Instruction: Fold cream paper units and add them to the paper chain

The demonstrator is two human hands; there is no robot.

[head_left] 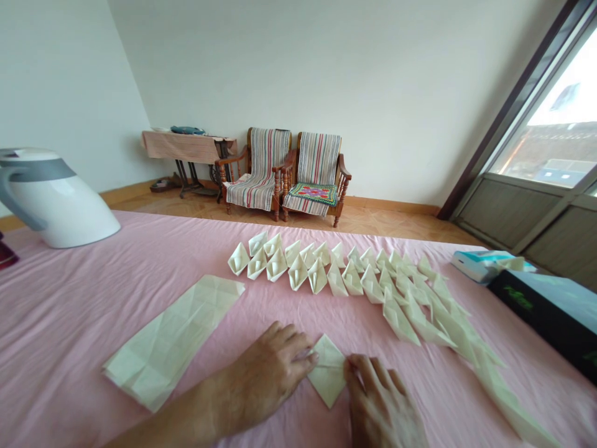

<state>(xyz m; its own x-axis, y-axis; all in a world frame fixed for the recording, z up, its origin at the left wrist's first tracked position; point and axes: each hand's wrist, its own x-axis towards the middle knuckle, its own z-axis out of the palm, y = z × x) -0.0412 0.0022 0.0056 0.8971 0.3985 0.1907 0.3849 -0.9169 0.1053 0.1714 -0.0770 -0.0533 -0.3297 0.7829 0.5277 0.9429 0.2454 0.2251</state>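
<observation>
A small diamond of folded pale paper (pixel 328 379) lies on the pink cloth in front of me, a crease running across its middle. My left hand (pixel 275 361) holds its left corner, the thumb and fingertips drawn together at the edge. At the right corner, my right hand (pixel 382 398) pinches the paper between thumb and forefinger, with the other fingers curled. Beyond my hands stand rows of folded paper boats (pixel 317 275), which curve toward me on the right. To the left of my left hand lies a flat stack of creased paper sheets (pixel 175 339).
A white and grey jug (pixel 77 202) stands on the pink tablecloth (pixel 56 323) at the left. On the right are a tissue pack (pixel 480 264) and a black-sided box (pixel 541 311). Past the table are two wooden armchairs (pixel 345 177) and a cloth-covered stand (pixel 181 146).
</observation>
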